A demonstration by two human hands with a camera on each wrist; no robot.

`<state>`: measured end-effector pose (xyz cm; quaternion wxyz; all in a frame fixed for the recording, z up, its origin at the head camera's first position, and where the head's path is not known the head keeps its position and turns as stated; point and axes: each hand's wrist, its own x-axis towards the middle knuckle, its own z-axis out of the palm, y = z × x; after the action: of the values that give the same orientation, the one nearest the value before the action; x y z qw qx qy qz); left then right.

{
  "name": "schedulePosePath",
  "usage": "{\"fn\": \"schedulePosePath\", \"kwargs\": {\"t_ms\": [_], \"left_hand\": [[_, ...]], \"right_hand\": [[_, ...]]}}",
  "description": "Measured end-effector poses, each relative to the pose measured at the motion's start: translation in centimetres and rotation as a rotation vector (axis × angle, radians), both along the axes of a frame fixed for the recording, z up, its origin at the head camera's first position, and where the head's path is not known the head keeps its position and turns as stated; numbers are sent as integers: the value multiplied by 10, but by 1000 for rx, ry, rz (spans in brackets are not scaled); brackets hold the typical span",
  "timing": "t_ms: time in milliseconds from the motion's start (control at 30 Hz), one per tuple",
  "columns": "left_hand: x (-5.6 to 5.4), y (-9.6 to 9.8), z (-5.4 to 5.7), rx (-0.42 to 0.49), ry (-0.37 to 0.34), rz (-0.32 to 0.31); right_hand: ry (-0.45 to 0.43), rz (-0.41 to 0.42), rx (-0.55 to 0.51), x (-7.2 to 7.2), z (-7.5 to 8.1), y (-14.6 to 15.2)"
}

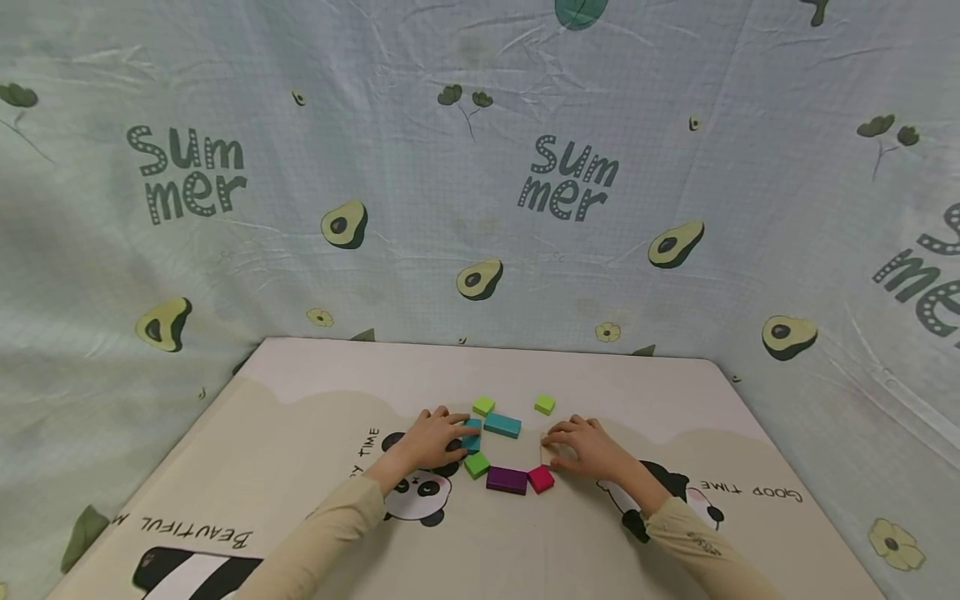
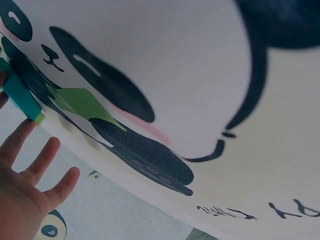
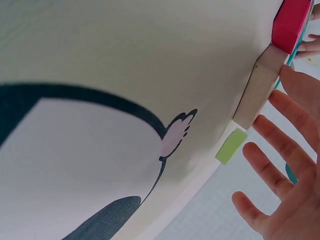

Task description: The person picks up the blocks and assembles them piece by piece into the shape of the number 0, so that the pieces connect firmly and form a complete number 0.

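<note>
My left hand (image 1: 433, 440) touches an upright teal block (image 1: 472, 442), its fingers spread over the side and far end. The left wrist view shows one fingertip right at that block's end. On the opposite side, my right hand (image 1: 588, 448) rests its thumb and fingers along a plain wooden block (image 3: 257, 90); the other fingers are spread. A second teal block (image 1: 502, 425) lies across the far side. Nearest me are a green cube (image 1: 476, 465), a purple block (image 1: 507, 480) and a red cube (image 1: 541, 478). Together these blocks form a rough ring.
Two lime cubes, a left one (image 1: 483, 406) and a right one (image 1: 544, 404), stand beyond the ring. The table (image 1: 495, 550) has a printed cover with pandas and lettering. A curtain (image 1: 405, 250) with avocados hangs behind its far edge.
</note>
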<state>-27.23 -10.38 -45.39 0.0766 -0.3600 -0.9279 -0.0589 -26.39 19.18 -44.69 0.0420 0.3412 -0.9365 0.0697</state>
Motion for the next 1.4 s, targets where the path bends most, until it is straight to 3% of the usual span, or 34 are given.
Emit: {"fn": "schedulePosePath", "kwargs": {"t_ms": [1067,1400], "left_hand": [[-3,0,-2,14,2,-48],[-1,0,-3,-5,19,-34]], "right_hand": [[18,9,-18,-2,-2,2],[19,29,-41,-3,-3,3]]}}
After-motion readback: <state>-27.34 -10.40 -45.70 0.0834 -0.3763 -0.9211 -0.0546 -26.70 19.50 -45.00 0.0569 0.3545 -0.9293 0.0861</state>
